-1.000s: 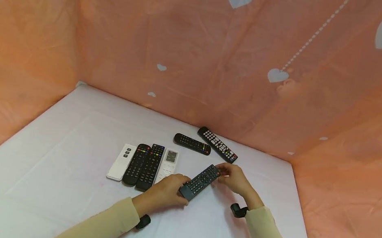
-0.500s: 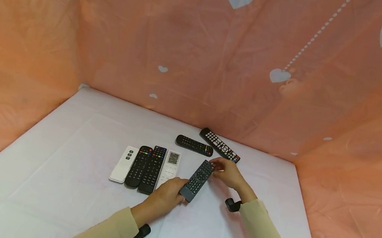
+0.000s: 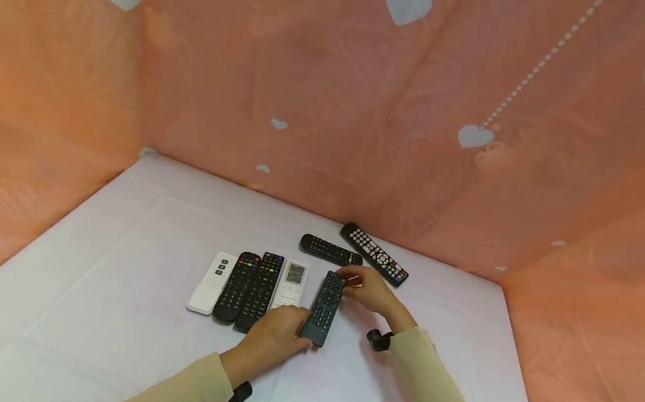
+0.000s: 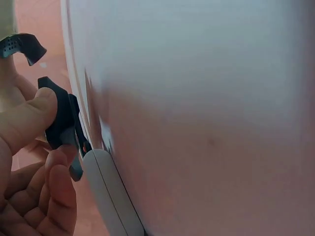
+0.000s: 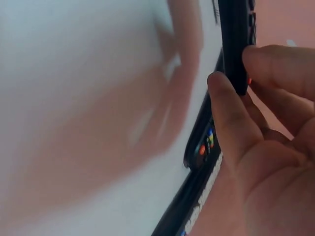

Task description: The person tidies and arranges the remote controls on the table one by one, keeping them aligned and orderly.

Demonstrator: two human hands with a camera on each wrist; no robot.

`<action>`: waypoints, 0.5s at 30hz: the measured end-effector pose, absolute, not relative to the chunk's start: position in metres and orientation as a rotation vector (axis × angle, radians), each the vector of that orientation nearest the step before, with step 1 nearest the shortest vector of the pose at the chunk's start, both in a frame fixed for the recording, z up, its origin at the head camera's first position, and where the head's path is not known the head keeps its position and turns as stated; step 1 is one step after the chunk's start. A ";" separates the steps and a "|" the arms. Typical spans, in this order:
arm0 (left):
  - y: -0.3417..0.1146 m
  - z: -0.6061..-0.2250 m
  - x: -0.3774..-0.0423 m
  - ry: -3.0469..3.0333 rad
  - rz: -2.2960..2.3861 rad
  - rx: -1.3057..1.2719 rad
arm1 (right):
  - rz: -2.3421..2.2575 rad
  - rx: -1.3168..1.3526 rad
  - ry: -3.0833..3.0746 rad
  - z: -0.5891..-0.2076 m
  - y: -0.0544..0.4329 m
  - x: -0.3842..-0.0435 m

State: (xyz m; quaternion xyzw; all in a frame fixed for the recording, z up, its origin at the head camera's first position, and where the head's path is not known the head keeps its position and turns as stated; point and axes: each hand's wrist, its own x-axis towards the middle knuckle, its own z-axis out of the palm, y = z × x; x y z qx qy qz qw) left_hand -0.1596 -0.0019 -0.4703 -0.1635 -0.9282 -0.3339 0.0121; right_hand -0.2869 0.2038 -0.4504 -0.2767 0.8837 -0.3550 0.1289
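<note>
A dark remote control point(image 3: 323, 309) is held between both hands, its keys facing up, right of the row of remotes. At its near end, my left hand point(image 3: 276, 334) grips it from the left. My right hand point(image 3: 370, 289) pinches the far right corner between thumb and finger; the right wrist view shows this dark remote end point(image 5: 235, 44) raised above the table. In the left wrist view the left thumb lies on the near end of the dark remote point(image 4: 61, 115), close to a white remote's edge point(image 4: 110, 191).
Left of the hands lie a white remote point(image 3: 213, 282), two black remotes point(image 3: 236, 287) and a white remote with a small screen point(image 3: 291, 285), side by side. Behind the right hand are a black remote point(image 3: 330, 250) and another with pale keys point(image 3: 374, 254). Orange cloth point(image 3: 326, 90) surrounds the white table point(image 3: 94, 306).
The held remote has turned from a diagonal slant to nearly in line with the row, its far end swinging left. My right hand has moved left with it; the left hand stays at the near end.
</note>
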 end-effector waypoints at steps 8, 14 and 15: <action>-0.002 -0.471 -0.158 -2.945 -0.958 -0.348 | -1.019 -0.823 2.540 -0.459 0.189 -0.295; -0.002 -0.470 -0.160 -2.975 -0.983 -0.296 | -0.969 -0.849 2.558 -0.463 0.181 -0.301; -0.003 -0.470 -0.160 -2.978 -0.991 -0.288 | -0.965 -0.855 2.562 -0.463 0.179 -0.302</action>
